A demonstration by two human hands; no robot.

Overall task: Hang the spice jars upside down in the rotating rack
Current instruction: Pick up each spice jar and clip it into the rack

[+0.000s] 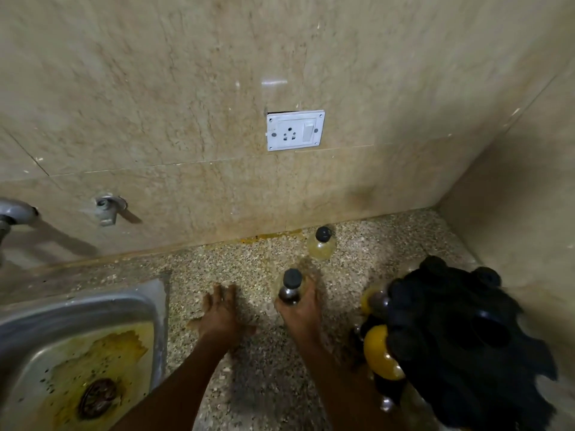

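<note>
My right hand [300, 309] grips a clear spice jar [291, 289] with a black cap, held upright above the speckled counter [249, 368]. Flat on the counter to its left rests my left hand [219, 309], fingers spread, holding nothing. A second black-capped jar [322, 244] with pale yellowish contents stands near the back wall. At the right stands the black rotating rack [460, 343]; jars hang under its rim, one with yellow powder [381, 353] and another yellow one [370, 301] partly hidden behind it.
A stained steel sink [77, 353] lies at the lower left, with a tap [15, 213] above it. A white wall socket [295, 130] sits on the tiled back wall. A side wall [513, 213] closes the corner at the right.
</note>
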